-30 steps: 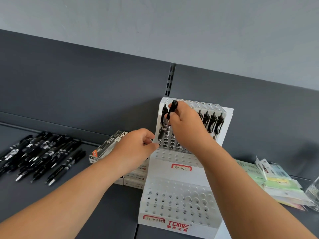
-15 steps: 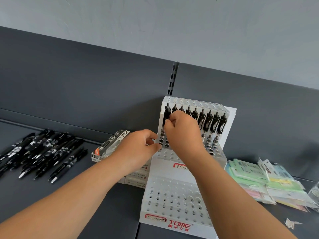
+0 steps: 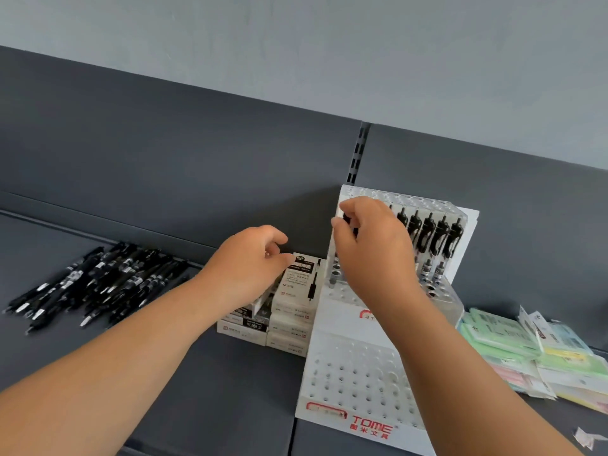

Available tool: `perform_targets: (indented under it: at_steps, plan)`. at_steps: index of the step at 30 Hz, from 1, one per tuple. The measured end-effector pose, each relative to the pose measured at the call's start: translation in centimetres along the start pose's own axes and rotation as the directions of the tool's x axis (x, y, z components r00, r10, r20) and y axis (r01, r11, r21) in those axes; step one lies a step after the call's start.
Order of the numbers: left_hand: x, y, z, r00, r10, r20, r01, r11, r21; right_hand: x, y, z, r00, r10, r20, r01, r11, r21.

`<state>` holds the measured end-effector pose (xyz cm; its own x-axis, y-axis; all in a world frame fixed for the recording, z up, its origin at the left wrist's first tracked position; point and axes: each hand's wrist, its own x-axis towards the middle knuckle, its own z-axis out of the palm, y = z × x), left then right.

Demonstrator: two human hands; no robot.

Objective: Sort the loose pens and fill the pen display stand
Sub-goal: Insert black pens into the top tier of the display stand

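Grey shelf [image 3: 197, 406], right fingers [image 3: 349, 205] pinch pen [image 3: 346, 219], left fingers [image 3: 275, 237] seemingly empty

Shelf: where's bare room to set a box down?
Bare shelf in front of the stacked boxes, beside the stand's base; also in front of the loose pens. Crowded: boxes and packets flank the stand.

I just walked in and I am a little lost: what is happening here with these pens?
A person is filling the white display stand. The right hand pinches a black pen at the left end of the top tier, where a row of pens already stands. The left hand hovers with curled fingers over the stacked pen boxes. Many loose pens lie on the left.
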<state>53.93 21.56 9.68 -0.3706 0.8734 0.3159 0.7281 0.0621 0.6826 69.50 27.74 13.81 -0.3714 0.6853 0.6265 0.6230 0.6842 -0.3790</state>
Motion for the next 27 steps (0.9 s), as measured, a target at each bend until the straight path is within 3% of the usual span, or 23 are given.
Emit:
perform_targets:
  at_steps: [7,14,23,27]
  plan:
    - [0.8,-6.0,-5.6,0.999,-0.010,-0.053,0.013,0.999,0.053,0.2,-6.2,3.8,0.996,-0.088,-0.021,0.087,0.995,-0.049]
    - [0.9,-12.8,-11.3,0.998,0.051,-0.047,-0.036,0.959,0.282,-0.5,-12.4,11.2,0.969,-0.120,0.216,0.138,0.988,-0.071]
    - [1.0,-21.6,-14.8,0.997,0.026,0.070,-0.054,0.901,0.431,-2.4,-16.5,20.1,0.914,-0.011,0.405,0.051,0.995,-0.088]
    - [0.8,-24.3,-14.0,0.986,-0.010,0.169,-0.066,0.896,0.439,-3.3,-16.6,22.7,0.868,0.142,0.476,-0.085,0.987,-0.139]
